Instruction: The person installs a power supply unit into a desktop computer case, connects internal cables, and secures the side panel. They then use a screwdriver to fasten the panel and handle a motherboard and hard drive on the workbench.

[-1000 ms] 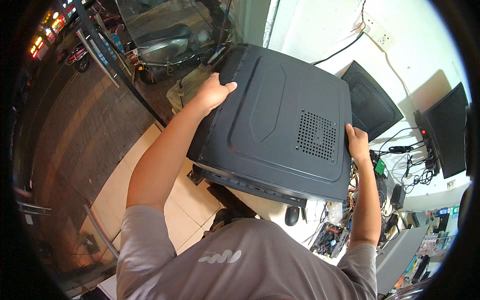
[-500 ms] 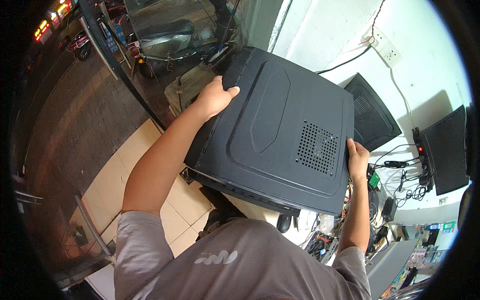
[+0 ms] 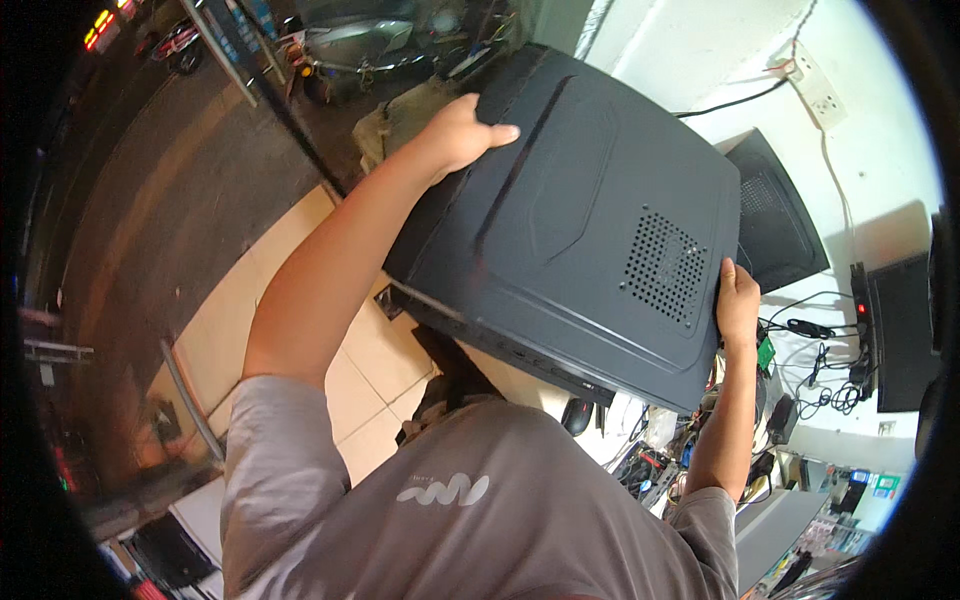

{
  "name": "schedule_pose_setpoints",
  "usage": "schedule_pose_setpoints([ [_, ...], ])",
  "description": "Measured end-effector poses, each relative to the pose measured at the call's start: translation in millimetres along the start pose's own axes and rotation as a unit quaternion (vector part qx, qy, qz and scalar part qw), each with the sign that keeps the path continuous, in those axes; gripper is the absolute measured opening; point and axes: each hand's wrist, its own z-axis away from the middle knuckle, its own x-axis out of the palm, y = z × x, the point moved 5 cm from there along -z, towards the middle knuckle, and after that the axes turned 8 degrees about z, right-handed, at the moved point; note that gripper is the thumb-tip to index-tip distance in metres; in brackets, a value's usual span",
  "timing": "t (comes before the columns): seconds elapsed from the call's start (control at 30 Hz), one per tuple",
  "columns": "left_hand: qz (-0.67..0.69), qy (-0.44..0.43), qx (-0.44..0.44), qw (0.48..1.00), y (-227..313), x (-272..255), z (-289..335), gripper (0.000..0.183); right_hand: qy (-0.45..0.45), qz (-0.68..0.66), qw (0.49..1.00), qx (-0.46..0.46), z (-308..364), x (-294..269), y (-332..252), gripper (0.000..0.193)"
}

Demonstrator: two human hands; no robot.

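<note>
A large black computer case lies before me with its side panel facing up. The panel has a raised outline and a patch of round vent holes near its right side. My left hand grips the far left edge, thumb on top of the panel and fingers hidden beyond the edge. On the right edge, beside the vent holes, my right hand is closed, its fingertips hidden behind the case. What bears the case from below is mostly hidden.
Right of the case leans another black vented panel. Tangled black cables and a dark monitor are beyond it. A black mouse lies near my body. Left, a glass door frame separates tiled floor from the street, where a motorbike stands.
The case and both hands have shifted slightly in the picture, upward and to the right, as has the surrounding room. Both hands keep their places on its edges.
</note>
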Motion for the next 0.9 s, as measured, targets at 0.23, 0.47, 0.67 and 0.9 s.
schedule_pose_setpoints([
  [0.23,-0.057,0.013,0.001,0.998,-3,-6,19,0.079,-0.055,-0.160,0.983,0.070,-2,5,7,0.051],
  [0.47,0.030,-0.065,-0.033,0.997,-16,-16,77,0.075,-0.115,-0.086,0.989,0.041,6,7,21,0.063],
  [0.67,-0.103,0.034,-0.008,0.994,-20,-9,64,0.086,-0.106,0.128,0.986,-0.023,9,-3,7,0.062],
  [0.9,-0.049,-0.009,-0.003,0.999,-4,-16,82,0.075,-0.103,-0.062,0.993,0.011,25,-1,-14,0.067],
])
